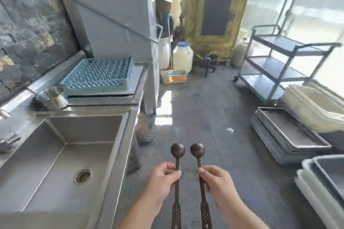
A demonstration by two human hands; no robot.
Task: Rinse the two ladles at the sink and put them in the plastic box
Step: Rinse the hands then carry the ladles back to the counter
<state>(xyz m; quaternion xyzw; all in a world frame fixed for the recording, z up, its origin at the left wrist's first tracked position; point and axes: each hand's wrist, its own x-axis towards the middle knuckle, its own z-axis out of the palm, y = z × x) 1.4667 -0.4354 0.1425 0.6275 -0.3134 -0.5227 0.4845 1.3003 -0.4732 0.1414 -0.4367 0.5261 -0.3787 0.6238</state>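
Left hand (163,178) pinches left ladle (177,163); right hand (216,180) pinches right ladle (198,161); both bowls up, right of sink (61,154).

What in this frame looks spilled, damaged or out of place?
Nothing among the task items: left hand and right hand each hold a ladle level, clear of the sink. A shiny wet patch lies on the floor, and the wall looks cracked and stained.
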